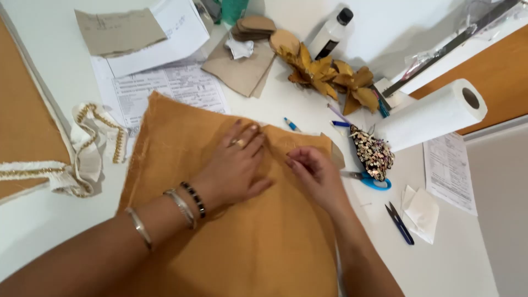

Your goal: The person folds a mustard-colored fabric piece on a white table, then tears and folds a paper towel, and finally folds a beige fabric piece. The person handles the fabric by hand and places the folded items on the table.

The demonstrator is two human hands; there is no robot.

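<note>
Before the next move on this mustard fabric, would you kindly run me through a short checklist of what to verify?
1. Left hand flat on the mustard fabric, pinning it: ok.
2. Right hand pinching the fabric near its top edge: ok; whether it holds a pin or needle: cannot tell.
3. Fabric smooth under the hands: not ok, creases run between them.
4. Blue-handled scissors close by the right hand: ok, partly under the sequinned piece.
5. Small dark snips off the fabric: ok.
6. Gold-beaded trim apart from the fabric: ok, lying to its left.
</note>
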